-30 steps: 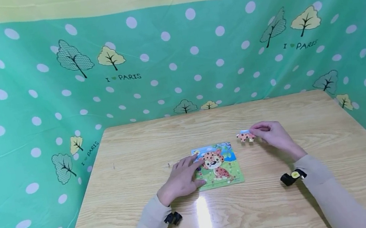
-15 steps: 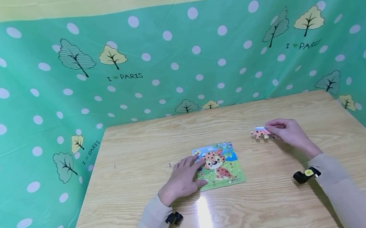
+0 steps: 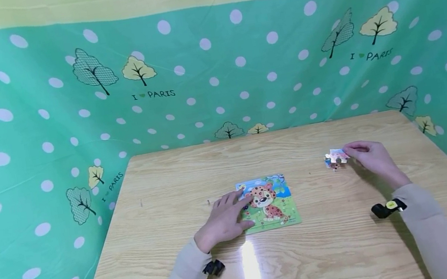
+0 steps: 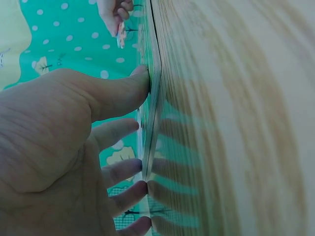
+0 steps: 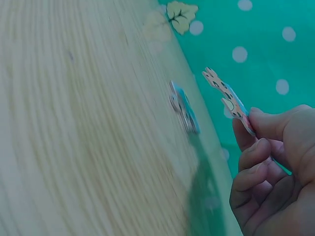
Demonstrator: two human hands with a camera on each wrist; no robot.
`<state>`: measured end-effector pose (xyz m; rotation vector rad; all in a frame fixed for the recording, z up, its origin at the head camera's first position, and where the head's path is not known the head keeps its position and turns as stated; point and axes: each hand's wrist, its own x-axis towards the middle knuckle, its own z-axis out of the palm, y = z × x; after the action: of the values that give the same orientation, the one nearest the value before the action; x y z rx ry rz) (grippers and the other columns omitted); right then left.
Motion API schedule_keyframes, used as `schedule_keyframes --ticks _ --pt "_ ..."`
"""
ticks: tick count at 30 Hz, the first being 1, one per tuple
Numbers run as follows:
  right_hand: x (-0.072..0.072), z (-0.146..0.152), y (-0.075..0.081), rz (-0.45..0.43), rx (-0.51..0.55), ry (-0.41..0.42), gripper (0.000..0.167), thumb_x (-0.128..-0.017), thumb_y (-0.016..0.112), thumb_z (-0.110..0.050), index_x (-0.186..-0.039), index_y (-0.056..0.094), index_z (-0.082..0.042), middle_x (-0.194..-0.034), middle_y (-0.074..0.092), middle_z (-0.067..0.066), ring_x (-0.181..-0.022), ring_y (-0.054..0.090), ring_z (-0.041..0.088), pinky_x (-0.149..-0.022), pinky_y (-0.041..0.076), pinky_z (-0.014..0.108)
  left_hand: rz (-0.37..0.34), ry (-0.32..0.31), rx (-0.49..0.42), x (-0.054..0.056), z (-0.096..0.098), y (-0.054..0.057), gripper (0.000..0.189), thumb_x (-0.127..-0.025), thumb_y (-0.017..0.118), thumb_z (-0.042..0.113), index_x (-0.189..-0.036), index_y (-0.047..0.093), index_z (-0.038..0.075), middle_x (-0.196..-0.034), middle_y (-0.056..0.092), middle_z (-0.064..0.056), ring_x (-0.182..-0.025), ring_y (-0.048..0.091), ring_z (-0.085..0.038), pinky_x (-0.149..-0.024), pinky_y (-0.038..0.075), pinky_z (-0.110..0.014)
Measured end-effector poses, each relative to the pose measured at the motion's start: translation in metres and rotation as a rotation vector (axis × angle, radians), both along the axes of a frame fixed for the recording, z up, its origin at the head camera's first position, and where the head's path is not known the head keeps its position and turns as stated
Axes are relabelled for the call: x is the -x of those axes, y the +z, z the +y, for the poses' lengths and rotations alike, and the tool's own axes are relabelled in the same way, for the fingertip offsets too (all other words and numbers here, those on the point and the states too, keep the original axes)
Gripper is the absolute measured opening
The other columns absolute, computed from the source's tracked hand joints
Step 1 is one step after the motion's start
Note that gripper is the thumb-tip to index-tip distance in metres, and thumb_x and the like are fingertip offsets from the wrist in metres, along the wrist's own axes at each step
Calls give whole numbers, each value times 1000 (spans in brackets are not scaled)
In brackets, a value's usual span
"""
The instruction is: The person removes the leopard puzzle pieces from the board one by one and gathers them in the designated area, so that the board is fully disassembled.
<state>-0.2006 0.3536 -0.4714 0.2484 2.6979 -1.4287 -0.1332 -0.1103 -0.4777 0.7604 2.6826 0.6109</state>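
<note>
My left hand rests at the left side of a square leopard puzzle, fingers spread and fairly straight. In the left wrist view the thumb touches the top of the puzzle and the other fingertips lie along its edge. To the right, my right hand pinches a pink spotted puzzle piece between thumb and forefinger, raised over the table. Just under it is another loose puzzle piece, seemingly on the table; whether it is one piece or several I cannot tell.
The light wooden table stretches around the puzzle. A green dotted cloth hangs behind and along both sides. A bright light streak reflects off the tabletop in front of the puzzle.
My right hand has moved right with its pinched puzzle piece, away from the puzzle. Another piece now shows beneath it. My left hand has stayed on the puzzle.
</note>
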Motion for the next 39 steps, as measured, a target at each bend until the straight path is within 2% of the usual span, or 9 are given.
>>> schedule_keyframes --ticks 8,11,13,15,17,20,23,29,39 --pt "-1 20 -2 -22 -63 -34 64 -109 57 -50 -148 57 1 -101 66 -8 -71 54 6 -59 49 28 -11 14 5 0 1 0 72 -103 69 42 -166 40 21 -177 27 -11 -161 27 -40 -129 24 -64" --pt "-1 26 -5 -24 -110 -46 64 -109 55 -50 -148 57 1 -115 68 4 -79 56 10 -62 50 27 -14 14 -2 0 1 0 71 -103 68 42 -165 41 21 -177 27 -11 -161 27 -40 -129 24 -64" --pt "-1 29 -7 -23 -135 -53 64 -110 54 -50 -147 58 1 -128 66 17 -92 58 18 -68 50 28 -11 10 -5 0 1 1 70 -103 69 41 -165 42 20 -176 27 -12 -161 27 -40 -129 24 -65" --pt "-1 31 -10 -23 -151 -56 64 -110 53 -50 -146 58 2 -139 61 29 -109 61 31 -80 53 34 -10 7 -8 0 0 1 70 -103 69 41 -164 43 20 -176 28 -13 -160 28 -41 -128 25 -65" --pt "-1 33 -13 -22 -160 -57 65 -110 52 -49 -145 58 5 -147 56 35 -126 56 46 -96 53 48 -7 3 -9 0 0 1 69 -103 69 40 -164 44 19 -176 29 -13 -160 28 -41 -128 25 -65" --pt "0 35 -18 -29 -172 -56 66 -110 53 -49 -144 58 7 -150 52 37 -141 45 57 -113 40 68 -4 0 -13 0 0 0 68 -103 69 40 -164 44 19 -175 29 -14 -160 28 -41 -127 26 -65" --pt "1 36 -21 -29 -183 -55 66 -110 53 -49 -143 58 8 -150 53 38 -143 43 58 -117 34 73 -6 1 -12 0 0 -1 68 -104 68 40 -164 44 19 -176 29 -14 -160 28 -41 -128 25 -65" --pt "5 39 -22 -44 -189 -35 65 -110 54 -47 -142 59 9 -149 53 38 -142 43 58 -117 33 73 3 0 13 1 -1 -2 70 -103 68 43 -164 43 21 -176 28 -13 -160 28 -40 -128 25 -65" --pt "9 44 -18 -66 -205 38 68 -111 52 -49 -143 59 10 -150 52 38 -144 39 59 -118 32 74 -3 10 3 1 1 -2 70 -103 69 43 -164 44 21 -176 29 -12 -160 28 -40 -129 24 -64"
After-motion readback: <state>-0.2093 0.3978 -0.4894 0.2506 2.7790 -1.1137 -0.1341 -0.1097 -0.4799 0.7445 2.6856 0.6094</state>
